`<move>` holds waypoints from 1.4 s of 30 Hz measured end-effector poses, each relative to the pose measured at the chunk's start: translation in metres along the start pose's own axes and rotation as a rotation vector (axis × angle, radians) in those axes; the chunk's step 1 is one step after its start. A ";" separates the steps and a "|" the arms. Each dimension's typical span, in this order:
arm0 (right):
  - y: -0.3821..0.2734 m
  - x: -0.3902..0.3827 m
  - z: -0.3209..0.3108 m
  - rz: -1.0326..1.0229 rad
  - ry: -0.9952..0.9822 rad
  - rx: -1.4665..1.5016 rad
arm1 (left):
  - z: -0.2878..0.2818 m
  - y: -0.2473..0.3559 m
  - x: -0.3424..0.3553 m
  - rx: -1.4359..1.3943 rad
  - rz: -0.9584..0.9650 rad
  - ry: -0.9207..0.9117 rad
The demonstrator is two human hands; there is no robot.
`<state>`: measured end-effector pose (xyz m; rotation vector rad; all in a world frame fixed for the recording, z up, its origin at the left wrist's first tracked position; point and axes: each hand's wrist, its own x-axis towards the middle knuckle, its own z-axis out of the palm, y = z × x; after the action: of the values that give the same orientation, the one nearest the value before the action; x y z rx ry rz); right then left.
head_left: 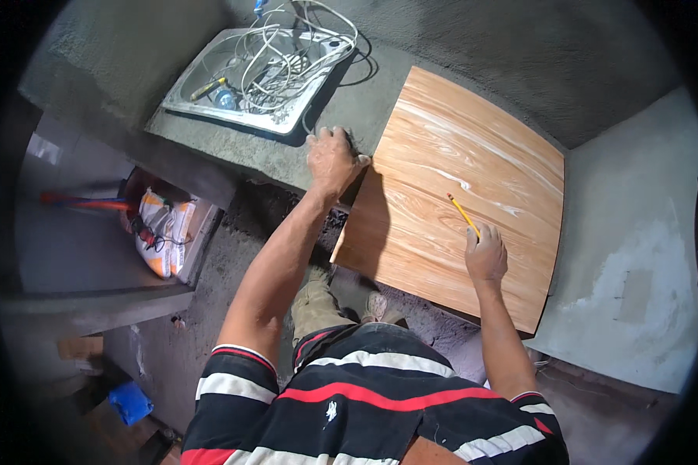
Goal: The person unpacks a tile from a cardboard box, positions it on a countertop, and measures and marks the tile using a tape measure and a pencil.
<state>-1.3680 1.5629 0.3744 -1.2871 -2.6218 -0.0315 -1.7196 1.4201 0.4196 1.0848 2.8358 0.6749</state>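
Observation:
A large wood-patterned tile or panel, pale orange-brown with whitish streaks, lies across the grey cement counter. My right hand is over its right half, closed round the lower end of a yellow pencil whose other end points up and left. By the panel's left edge, my left hand rests on the counter with fingers bent and apart. Its thumb reaches the panel's edge. A dark patch beside those fingers is too unclear to name.
On the counter's left stands a white-rimmed sink with tangled pale cables and a yellow-handled tool inside. Rough cement walls rise behind and at right. Orange-and-white bags sit lower left, near a blue object.

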 end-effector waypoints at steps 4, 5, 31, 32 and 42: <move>-0.009 -0.001 0.001 -0.042 0.091 -0.006 | 0.029 -0.020 0.016 0.014 -0.034 0.093; -0.007 0.000 0.003 -0.033 0.091 0.002 | 0.029 -0.021 0.015 0.014 -0.030 0.086; 0.002 0.009 0.015 0.027 0.074 0.175 | 0.104 -0.325 -0.516 -0.149 -0.926 -0.884; 0.009 0.009 0.017 -0.001 0.122 0.164 | 0.107 -0.319 -0.511 -0.128 -0.799 -0.773; -0.067 0.070 -0.022 -0.281 -0.012 0.184 | 0.088 -0.229 -0.439 -0.384 -0.842 -0.279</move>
<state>-1.4584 1.5736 0.4154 -0.8568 -2.7202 0.1677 -1.5156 1.0201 0.1933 -0.0902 2.4191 0.8206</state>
